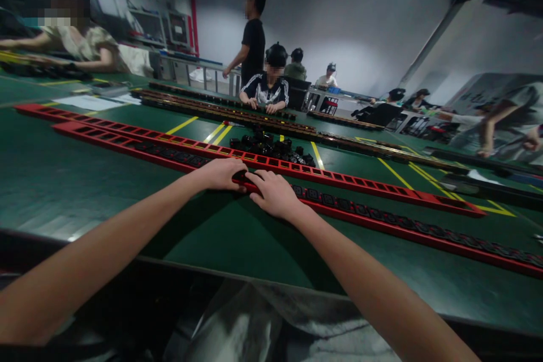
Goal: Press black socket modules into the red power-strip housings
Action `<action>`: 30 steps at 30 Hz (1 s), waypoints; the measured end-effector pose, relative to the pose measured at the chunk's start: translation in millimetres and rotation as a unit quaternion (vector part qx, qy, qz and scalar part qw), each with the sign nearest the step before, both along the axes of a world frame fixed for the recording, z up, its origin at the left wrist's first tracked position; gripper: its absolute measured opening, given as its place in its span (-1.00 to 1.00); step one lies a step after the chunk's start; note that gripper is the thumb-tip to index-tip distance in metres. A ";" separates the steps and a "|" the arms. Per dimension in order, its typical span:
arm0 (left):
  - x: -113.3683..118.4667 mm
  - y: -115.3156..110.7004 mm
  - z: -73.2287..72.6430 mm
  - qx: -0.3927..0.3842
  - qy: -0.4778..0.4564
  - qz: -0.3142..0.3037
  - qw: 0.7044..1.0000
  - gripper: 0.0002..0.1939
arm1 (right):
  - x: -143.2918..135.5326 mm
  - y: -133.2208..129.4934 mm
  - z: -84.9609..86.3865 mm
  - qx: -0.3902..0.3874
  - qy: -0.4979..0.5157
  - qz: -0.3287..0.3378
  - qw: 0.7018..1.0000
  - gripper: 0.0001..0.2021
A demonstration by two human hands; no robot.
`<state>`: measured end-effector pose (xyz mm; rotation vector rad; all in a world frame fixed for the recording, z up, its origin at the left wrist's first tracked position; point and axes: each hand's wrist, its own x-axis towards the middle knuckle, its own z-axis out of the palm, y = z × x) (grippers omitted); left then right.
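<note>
Head cam: nr red strip (352,217) under L fingers (232,166) & R fingers (260,179).

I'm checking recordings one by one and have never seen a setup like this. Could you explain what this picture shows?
There is no machine here: the left hand and right hand are a person's own, bare. The single picture comes from a camera on that person's head, looking forward and down.

On the green table, marked with yellow lines, lie two long red strips. Both hands are at the near strip, which has black pieces along much of it; whether the fingers hold a small part is hard to tell. Behind it are the far strip and a black pile. Other people sit or stand farther off.
</note>
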<state>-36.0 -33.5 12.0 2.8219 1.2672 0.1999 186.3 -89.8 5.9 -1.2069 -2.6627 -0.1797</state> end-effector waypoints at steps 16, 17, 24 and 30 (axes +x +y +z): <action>-2.4 3.0 -3.0 -0.006 -0.007 -0.010 1.000 -0.45 | -1.5 0.4 -3.4 0.014 -0.001 0.000 1.000 -0.47; -2.5 3.0 -3.1 -0.006 -0.007 -0.013 1.000 -0.46 | -1.3 0.4 -3.6 0.013 -0.001 0.001 1.000 -0.47; -3.6 2.0 -1.6 -0.012 -0.009 -0.010 1.000 -0.44 | -0.7 -0.9 -1.6 0.004 0.016 0.007 1.000 -0.34; -7.6 4.4 -2.7 -0.017 -0.028 -0.044 0.998 -0.43 | 0.1 0.5 -2.3 0.013 0.005 0.010 1.000 -0.51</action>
